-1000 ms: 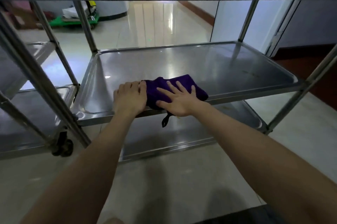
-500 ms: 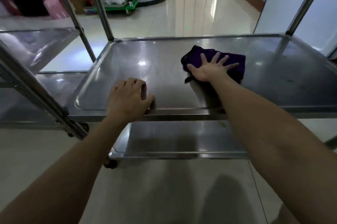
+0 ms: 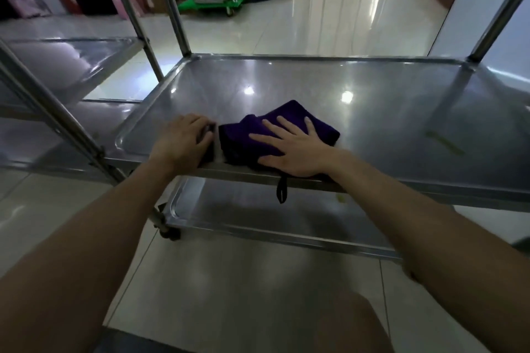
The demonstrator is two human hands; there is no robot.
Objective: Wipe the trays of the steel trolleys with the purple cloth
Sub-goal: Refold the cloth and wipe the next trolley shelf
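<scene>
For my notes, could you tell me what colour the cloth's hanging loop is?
The loop is black; head view.

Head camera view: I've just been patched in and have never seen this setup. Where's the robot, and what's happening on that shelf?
There is no robot. A person works bare-handed, and the single picture comes from a wide-angle camera worn on their head, looking forward and down. In front stands a steel trolley. The hands are at its middle tray, with a lower tray beneath. The right hand lies flat, fingers spread, pressing a folded purple cloth onto the tray near its front rim. The cloth's dark loop hangs over the edge. The left hand rests beside it at the rim, fingers bent. Whether it grips, I cannot tell. A second trolley stands to the left.
</scene>
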